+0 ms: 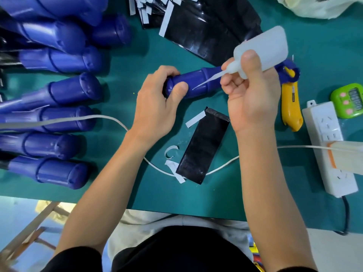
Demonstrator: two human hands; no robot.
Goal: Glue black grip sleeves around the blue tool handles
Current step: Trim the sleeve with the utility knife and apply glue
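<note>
My left hand (pixel 157 103) grips the butt end of a blue tool handle (pixel 198 81) that lies across the middle of the green table. My right hand (pixel 253 91) holds a translucent white glue bottle (pixel 263 49) tilted down to the left, its thin nozzle tip touching the handle. A black grip sleeve (pixel 204 148) lies flat on the table just below the handle, with white backing strips beside it. The far end of the handle is hidden behind my right hand.
Several blue tool handles (pixel 64 91) are stacked at the left. A pile of black sleeve sheets (pixel 206 24) lies at the top. A yellow utility knife (pixel 290 107), green timer (pixel 349 99) and white power strip (pixel 330 150) sit at the right. A white cable (pixel 117 119) crosses the table.
</note>
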